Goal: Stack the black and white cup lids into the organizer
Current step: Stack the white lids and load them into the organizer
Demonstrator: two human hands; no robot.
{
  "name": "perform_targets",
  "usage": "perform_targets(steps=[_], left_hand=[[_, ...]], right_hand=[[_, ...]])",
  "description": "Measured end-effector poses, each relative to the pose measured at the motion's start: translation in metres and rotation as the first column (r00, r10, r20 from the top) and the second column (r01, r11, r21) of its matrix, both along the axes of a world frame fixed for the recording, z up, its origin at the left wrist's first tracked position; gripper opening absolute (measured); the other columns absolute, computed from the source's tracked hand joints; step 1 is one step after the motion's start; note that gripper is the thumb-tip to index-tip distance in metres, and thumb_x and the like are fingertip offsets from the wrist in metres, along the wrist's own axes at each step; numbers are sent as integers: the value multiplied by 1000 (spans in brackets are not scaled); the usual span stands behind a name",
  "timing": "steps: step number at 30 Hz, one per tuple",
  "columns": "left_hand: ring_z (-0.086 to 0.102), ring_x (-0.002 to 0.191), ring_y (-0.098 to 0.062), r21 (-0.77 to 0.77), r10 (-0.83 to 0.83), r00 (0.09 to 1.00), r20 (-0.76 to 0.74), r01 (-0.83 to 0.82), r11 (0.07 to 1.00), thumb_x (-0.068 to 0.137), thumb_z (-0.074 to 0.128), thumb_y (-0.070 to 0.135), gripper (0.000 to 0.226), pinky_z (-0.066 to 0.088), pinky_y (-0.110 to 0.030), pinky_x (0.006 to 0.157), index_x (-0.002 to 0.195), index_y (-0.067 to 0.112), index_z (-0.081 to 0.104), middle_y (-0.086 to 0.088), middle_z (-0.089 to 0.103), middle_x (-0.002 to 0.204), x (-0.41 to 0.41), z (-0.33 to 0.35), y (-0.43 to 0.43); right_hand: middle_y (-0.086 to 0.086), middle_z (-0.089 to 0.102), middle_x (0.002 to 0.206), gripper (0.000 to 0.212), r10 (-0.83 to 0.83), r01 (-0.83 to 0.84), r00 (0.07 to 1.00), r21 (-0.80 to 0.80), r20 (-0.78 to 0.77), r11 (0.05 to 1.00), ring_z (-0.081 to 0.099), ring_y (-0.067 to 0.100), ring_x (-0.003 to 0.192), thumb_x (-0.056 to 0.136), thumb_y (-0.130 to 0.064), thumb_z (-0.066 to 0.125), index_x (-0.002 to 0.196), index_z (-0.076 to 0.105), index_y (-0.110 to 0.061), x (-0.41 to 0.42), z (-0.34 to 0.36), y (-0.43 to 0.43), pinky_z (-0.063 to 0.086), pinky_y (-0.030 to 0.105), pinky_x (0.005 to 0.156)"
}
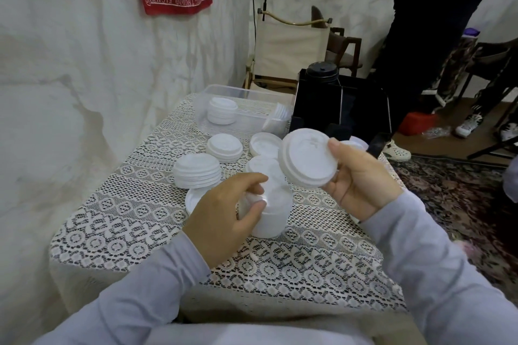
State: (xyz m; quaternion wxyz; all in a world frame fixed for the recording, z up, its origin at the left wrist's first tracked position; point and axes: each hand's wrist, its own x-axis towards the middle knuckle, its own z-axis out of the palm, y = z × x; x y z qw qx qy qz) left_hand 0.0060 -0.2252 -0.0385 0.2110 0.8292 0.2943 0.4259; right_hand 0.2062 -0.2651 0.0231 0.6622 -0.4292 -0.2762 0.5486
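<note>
Above the lace tablecloth [140,221], your right hand [361,182] pinches one white lid [308,158] by its rim, and your left hand [224,216] grips a nested white stack [273,213]. They look thin, light, slightly bendy plastic, round and ribbed; hold them gently at the rim. The black organizer [340,103] stands behind.
</note>
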Motion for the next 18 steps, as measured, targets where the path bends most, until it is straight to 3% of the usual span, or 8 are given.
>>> perform_targets(steps=[2, 5, 8, 11, 14, 16, 18], left_hand=[[55, 96, 6, -49, 12, 998, 54, -10, 999, 81, 50, 39, 38, 37, -2, 83, 115, 26, 54, 19, 61, 95, 0, 5, 0], [58, 94, 3, -167, 37, 976, 213, -1, 986, 80, 49, 44, 30, 44, -8, 83, 109, 38, 50, 16, 62, 94, 2, 18, 0], [62, 89, -11, -366, 23, 947, 321, 102, 925, 77, 59, 37, 24, 49, -18, 76, 100, 33, 59, -2, 66, 96, 4, 44, 2], [60, 70, -13, -507, -128, 954, 272, 255, 823, 71, 64, 26, 22, 47, -19, 59, 93, 22, 65, -3, 67, 82, 6, 65, 6], [57, 57, -10, -583, -233, 944, 233, 327, 744, 66, 76, 18, 23, 47, -21, 50, 85, 14, 64, 1, 66, 74, 6, 76, 7], [57, 53, -10, -615, -281, 938, 203, 346, 708, 63, 81, 13, 27, 50, -21, 48, 83, 11, 63, -1, 65, 74, 4, 82, 6], [58, 52, -15, -656, -316, 936, 158, 339, 675, 57, 75, 12, 32, 53, -24, 48, 86, 11, 61, -3, 63, 74, 0, 86, 5]], right_hand=[[9, 72, 78, 15, 37, -37, 999, -6, 0, 999, 69, 17, 63, 89, -13, 53, 86, 64, -4, -4, -6, 2, 58, 29, 52], [10, 73, 90, 27, 177, -179, 980, 18, 89, 984, 70, 18, 80, 76, -20, 57, 95, 68, -5, -6, -10, 4, 58, 32, 70], [7, 73, 83, 24, 339, -355, 897, 6, 283, 935, 70, 15, 73, 75, -13, 65, 98, 67, -6, -9, -5, 5, 57, 25, 61], [8, 70, 69, 35, 445, -501, 785, 18, 430, 866, 67, 16, 60, 70, -7, 76, 103, 64, -10, -11, 6, 10, 54, 24, 55], [4, 67, 63, 69, 552, -643, 630, -30, 546, 765, 62, 13, 58, 51, -33, 91, 110, 57, -17, -9, 18, 17, 51, 21, 59], [3, 66, 63, 77, 562, -668, 529, -97, 636, 738, 57, 15, 61, 45, -46, 90, 110, 56, -23, -9, 22, 20, 45, 24, 61], [2, 66, 63, 74, 538, -654, 521, -95, 663, 750, 58, 17, 61, 48, -44, 90, 110, 56, -23, -11, 25, 22, 44, 25, 60]])
